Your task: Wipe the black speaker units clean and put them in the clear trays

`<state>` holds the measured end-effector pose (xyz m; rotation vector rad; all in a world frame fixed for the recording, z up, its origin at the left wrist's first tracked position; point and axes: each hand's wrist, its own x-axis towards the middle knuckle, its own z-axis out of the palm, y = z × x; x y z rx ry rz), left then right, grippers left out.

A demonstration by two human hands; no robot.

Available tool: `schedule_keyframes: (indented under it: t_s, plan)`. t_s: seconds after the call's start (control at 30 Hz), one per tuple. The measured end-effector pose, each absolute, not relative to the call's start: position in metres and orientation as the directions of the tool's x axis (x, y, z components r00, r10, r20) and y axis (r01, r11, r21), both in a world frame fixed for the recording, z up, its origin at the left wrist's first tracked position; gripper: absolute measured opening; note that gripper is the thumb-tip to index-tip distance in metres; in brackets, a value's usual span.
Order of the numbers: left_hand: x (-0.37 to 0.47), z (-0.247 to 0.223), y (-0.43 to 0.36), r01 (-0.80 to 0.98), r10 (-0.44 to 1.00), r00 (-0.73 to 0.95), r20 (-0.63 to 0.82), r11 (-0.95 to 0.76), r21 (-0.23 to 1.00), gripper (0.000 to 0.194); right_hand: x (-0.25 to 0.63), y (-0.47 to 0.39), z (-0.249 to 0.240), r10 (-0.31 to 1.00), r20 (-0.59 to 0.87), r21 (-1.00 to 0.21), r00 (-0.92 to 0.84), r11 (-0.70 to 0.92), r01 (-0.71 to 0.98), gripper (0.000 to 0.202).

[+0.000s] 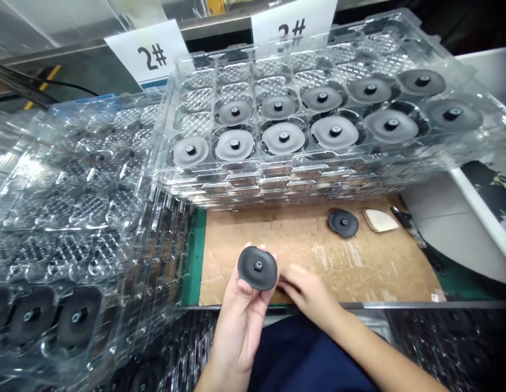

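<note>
My left hand [241, 316] is closed around a black rounded plastic part [257, 267], held up over the cardboard with its small metal-tipped centre post facing me. Just to its right is my right hand [308, 291], its fingers bent and slightly blurred. Its fingertips come close to the part's right edge; whether they touch it or pinch anything is hidden. A similar black part [343, 223] lies on the cardboard sheet [245, 228], beside a cream-coloured wedge-shaped pad [381, 220].
A stack of clear plastic trays [277, 163] stands behind the cardboard, its top one holding several black parts in its nearer rows. More clear trays [85, 218] are stacked at left. Paper signs marked "2#" [152, 54] hang behind. A white curved surface [452, 228] lies at right.
</note>
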<state>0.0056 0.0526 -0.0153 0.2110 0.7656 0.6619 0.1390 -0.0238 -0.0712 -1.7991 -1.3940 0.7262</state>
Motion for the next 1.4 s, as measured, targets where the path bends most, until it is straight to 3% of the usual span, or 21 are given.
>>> schedule_keyframes:
  t_s: [0.13,0.23,0.3,0.4,0.47,0.63,0.73,0.9,1.03,1.17,1.23,1.33,1.4]
  plan:
    - [0.01,-0.014,0.05,-0.442,0.64,0.524,-0.562,0.769,0.462,0.048,0.147,-0.014,-0.039,0.934,-0.01,-0.841,0.356,-0.2,0.502,0.019]
    - [0.015,-0.01,0.046,-0.386,0.633,0.538,-0.557,0.772,0.505,0.051,0.145,-0.003,0.003,0.9,0.138,-0.862,0.412,-0.095,0.497,0.027]
    - [0.015,-0.009,0.045,-0.335,0.594,0.56,-0.577,0.8,0.499,0.05,0.139,0.001,0.025,0.907,0.271,-0.841,0.321,0.061,0.538,0.028]
    - [0.012,-0.008,0.045,-0.309,0.577,0.564,-0.59,0.811,0.498,0.048,0.133,0.005,0.04,0.974,0.201,-0.843,0.109,0.115,0.526,0.023]
    - [0.011,-0.007,0.046,-0.31,0.591,0.543,-0.596,0.801,0.512,0.045,0.133,0.008,0.042,0.987,0.148,-0.824,0.064,0.088,0.56,0.021]
    - [0.013,0.002,0.047,-0.279,0.575,0.548,-0.608,0.811,0.514,0.038,0.132,0.005,0.04,0.907,0.388,-0.724,0.163,0.19,0.664,0.026]
    - [0.015,0.006,0.047,-0.287,0.59,0.551,-0.59,0.798,0.53,0.045,0.13,-0.002,0.04,0.928,0.353,-0.785,0.116,0.227,0.576,0.022]
    - [0.02,0.011,0.043,-0.239,0.559,0.585,-0.587,0.811,0.533,0.042,0.132,0.006,0.042,0.877,0.403,-0.752,0.261,0.155,0.641,0.024]
    - [0.017,0.016,0.046,-0.261,0.536,0.58,-0.613,0.835,0.484,0.045,0.143,-0.012,0.041,0.914,0.381,-0.791,0.14,0.244,0.56,0.022]
    - [0.02,0.019,0.046,-0.277,0.565,0.57,-0.597,0.816,0.508,0.052,0.155,-0.035,0.04,0.946,0.255,-0.778,0.199,0.078,0.623,0.023]
    - [0.025,0.021,0.045,-0.293,0.573,0.558,-0.6,0.813,0.504,0.048,0.155,-0.04,0.042,0.922,0.283,-0.733,0.264,0.031,0.679,0.024]
    - [0.031,0.025,0.042,-0.28,0.561,0.556,-0.614,0.822,0.497,0.043,0.153,-0.039,0.044,0.895,0.368,-0.715,0.253,0.098,0.692,0.023]
    - [0.031,0.027,0.042,-0.276,0.576,0.535,-0.617,0.81,0.517,0.045,0.154,-0.036,0.043,0.915,0.345,-0.755,0.21,0.137,0.641,0.022]
